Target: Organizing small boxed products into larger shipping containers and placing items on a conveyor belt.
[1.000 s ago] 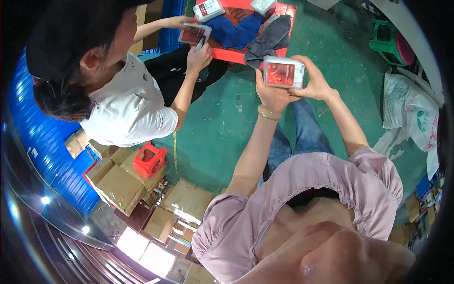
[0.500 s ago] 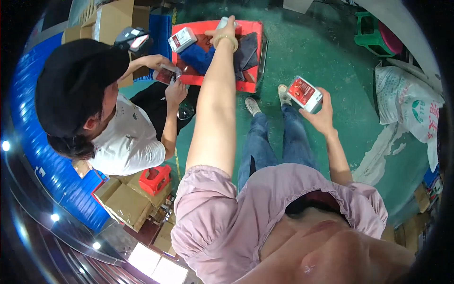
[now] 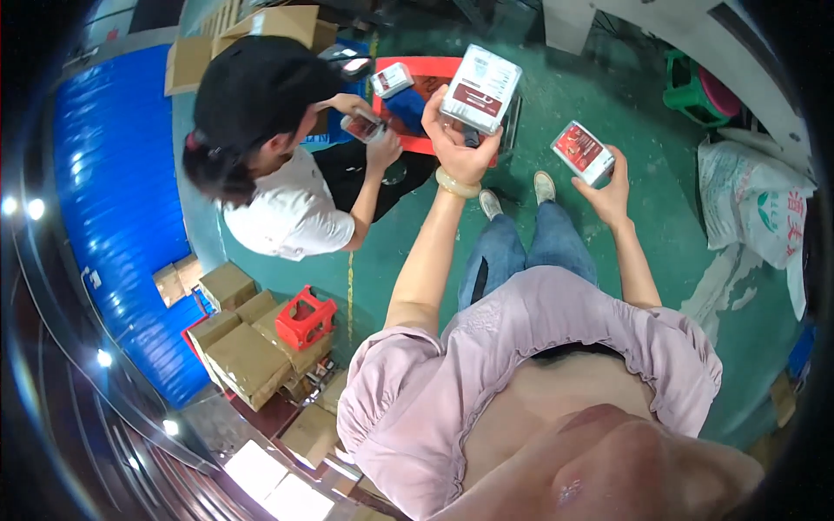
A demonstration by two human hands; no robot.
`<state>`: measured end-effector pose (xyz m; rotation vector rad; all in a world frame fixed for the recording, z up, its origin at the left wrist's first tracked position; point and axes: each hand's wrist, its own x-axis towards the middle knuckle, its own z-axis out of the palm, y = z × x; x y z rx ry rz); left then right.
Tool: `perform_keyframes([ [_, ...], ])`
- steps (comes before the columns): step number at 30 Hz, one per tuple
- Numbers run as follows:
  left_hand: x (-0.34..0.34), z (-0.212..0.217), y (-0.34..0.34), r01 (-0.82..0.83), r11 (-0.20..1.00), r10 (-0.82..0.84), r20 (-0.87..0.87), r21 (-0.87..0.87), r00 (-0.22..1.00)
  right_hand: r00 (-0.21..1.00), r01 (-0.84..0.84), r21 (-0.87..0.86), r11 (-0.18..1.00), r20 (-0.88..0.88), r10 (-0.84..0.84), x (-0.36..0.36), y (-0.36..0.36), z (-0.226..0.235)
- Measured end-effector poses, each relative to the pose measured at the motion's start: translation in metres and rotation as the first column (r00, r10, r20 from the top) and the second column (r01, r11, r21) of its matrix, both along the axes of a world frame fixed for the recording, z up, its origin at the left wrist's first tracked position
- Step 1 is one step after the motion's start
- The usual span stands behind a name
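Note:
My left hand [image 3: 460, 149] is closed round a white rectangular pack [image 3: 483, 80] with a dark red printed band, held up above the near side of a red bin [image 3: 434, 66]. In my right hand [image 3: 608, 193], a second pack [image 3: 582, 154] with a red printed face and white sides is gripped by its right edge. That pack hangs over the green floor, right of the bin. One more white-and-red pack [image 3: 392, 80] rests at the bin's left corner, beside a blue cloth [image 3: 406, 111]. To my left, a co-worker in a black cap holds a similar pack [image 3: 363, 128] in both hands.
Cardboard boxes [image 3: 248, 360] and a red stool [image 3: 306, 318] stand at lower left. More open cartons [image 3: 282, 24] are behind the co-worker. On the right are a white woven sack [image 3: 745, 204] and a green stool [image 3: 686, 91]. My feet are just beyond the bin's near side.
My left hand has drawn back from the bin, bringing a white pack up and toward me. My right hand keeps its pack nearly in place. The whole view has shifted somewhat.

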<state>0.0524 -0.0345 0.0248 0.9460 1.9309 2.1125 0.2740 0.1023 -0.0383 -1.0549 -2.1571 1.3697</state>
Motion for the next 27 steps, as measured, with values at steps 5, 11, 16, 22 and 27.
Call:
perform_keyframes([
  [5,0.021,0.067,-0.034,-0.153,0.984,0.161,-0.087,0.091,0.983,0.996,-0.065,0.136,0.989,-0.057,0.073,-0.001,-0.006,0.027],
  [11,0.047,0.136,-0.068,-0.192,0.766,-0.534,0.773,0.614,0.344,0.986,-0.108,0.097,0.989,-0.119,0.12,0.001,-0.017,0.049],
  [16,0.061,0.148,-0.083,-0.242,0.546,-0.749,0.596,0.802,0.288,0.973,-0.161,0.126,0.979,-0.143,0.178,-0.012,-0.025,0.071],
  [22,0.068,0.145,-0.093,-0.162,0.404,-0.847,0.435,0.9,0.307,0.954,-0.207,0.16,0.965,-0.186,0.236,-0.015,-0.03,0.079],
  [27,0.069,0.139,-0.1,-0.079,0.29,-0.91,0.3,0.954,0.288,0.946,-0.239,0.106,0.965,-0.2,0.256,-0.01,-0.033,0.084],
])
